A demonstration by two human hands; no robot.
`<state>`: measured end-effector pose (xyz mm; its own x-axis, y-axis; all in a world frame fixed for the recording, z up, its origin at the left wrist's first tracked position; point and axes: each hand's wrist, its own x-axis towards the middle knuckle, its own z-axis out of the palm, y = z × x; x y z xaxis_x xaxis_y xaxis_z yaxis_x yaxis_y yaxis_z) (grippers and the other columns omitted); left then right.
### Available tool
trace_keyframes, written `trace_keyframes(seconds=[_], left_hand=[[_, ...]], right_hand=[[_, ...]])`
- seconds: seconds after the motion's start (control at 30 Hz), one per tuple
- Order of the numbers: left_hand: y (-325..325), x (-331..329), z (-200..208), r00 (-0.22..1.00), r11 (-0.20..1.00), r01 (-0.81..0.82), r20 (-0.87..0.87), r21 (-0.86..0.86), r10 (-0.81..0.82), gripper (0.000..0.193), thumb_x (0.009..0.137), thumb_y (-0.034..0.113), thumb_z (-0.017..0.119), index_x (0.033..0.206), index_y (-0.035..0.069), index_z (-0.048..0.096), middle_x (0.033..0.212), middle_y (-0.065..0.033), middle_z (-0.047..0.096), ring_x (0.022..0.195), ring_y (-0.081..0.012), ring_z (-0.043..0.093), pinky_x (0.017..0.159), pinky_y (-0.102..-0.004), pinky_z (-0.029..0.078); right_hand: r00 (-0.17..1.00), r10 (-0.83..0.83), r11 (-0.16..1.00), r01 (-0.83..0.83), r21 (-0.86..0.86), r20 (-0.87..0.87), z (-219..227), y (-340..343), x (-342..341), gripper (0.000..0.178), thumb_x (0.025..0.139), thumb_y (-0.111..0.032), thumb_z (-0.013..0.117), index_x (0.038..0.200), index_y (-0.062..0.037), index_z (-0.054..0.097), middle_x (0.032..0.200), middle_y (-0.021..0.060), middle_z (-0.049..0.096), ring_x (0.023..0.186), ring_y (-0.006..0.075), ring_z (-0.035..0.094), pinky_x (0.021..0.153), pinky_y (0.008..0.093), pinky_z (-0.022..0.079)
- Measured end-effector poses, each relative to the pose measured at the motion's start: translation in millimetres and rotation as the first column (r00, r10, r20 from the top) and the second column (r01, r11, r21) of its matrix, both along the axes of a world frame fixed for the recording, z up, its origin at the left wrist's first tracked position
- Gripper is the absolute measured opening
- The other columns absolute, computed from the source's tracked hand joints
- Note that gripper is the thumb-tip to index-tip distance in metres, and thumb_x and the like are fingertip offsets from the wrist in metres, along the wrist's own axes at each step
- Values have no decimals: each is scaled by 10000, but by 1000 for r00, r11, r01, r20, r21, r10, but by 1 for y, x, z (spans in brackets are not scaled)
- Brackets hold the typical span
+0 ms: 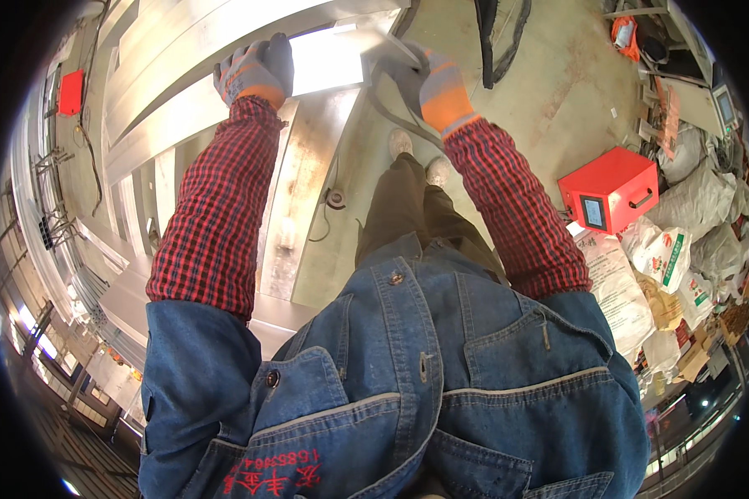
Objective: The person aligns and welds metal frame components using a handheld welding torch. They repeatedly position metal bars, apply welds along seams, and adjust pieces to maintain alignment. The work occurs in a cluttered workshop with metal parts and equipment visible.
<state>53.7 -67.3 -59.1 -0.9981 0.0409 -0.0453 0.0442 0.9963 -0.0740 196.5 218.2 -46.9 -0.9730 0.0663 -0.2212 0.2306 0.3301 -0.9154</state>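
Note:
My left hand (256,70), in a grey glove with an orange cuff, curls its fingers over a silvery metal bar (171,106) of a large frame. Right of it, a patch of the metal (324,62) glares white. My right hand (435,86), gloved the same way, closes round a grey, blurred tool (383,48) just past the frame's right end. This tool reaches leftward over the bright metal; its exact kind is too smeared to make out. A dark hose (404,121) curves away below that hand. Both forearms wear red-and-black checked sleeves.
A red machine box (612,190) with a small screen stands at the right, beside piled white sacks (620,283). Black hoses (499,50) lie on the floor ahead. Another red box (71,92) is at the far left. A wide metal plate (295,216) runs toward me.

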Motion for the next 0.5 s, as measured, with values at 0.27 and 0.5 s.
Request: trace_keyframes(seconds=[0.27,0.5], left_hand=[[6,3,13,1000,1000,13,1,17,-13,686,1112,701,462,1459,215,801,1502,-148,754,1467,-411,611,1333,-525,359],[8,6,18,997,1000,-27,76,-1,27,709,1140,713,355,1533,277,752,1577,-96,721,1512,-379,602,1402,-544,268]], right_hand=[[960,8,965,66,255,-278,-5,9,-21,355,1129,-424,696,1343,-160,800,1209,184,819,1125,390,790,959,478,631],[920,391,617,-246,747,-20,33,9,-60,241,1114,-208,629,1288,-104,758,1193,167,810,1188,395,782,996,502,636]])
